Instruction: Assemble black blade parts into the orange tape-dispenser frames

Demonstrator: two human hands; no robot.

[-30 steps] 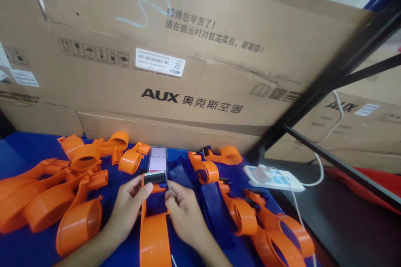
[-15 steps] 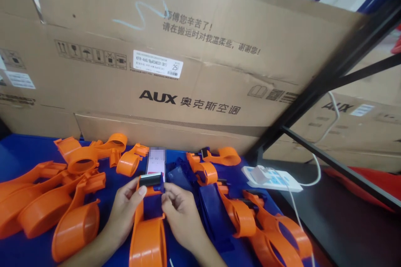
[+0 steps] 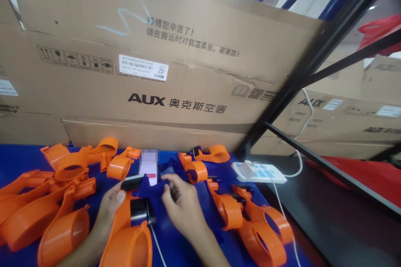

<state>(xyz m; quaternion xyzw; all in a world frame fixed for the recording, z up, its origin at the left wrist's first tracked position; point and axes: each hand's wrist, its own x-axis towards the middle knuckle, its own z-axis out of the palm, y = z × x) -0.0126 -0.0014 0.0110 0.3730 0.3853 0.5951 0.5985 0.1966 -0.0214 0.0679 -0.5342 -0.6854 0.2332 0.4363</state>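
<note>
Orange plastic tape dispenser (image 3: 125, 238), glossy, with a wide round hub and a straight arm, is gripped in the person's left hand (image 3: 108, 208) above the blue tabletop, low and left of centre. A smooth black roller (image 3: 132, 182) with a pale toothed strip lies across its top, beside a thin dark blue plastic piece (image 3: 145, 188). The hub's lower part is cut off by the bottom edge, and most left fingers are hidden behind the arm. The right hand (image 3: 184, 202) is half curled at the blue piece, thumb and forefinger close together; whether they pinch it cannot be told. Beyond, a light-screened phone (image 3: 148, 169) is partly blurred out. Loose orange plastic dispenser bodies (image 3: 64, 229) lie leftward, some overlapping.
</note>
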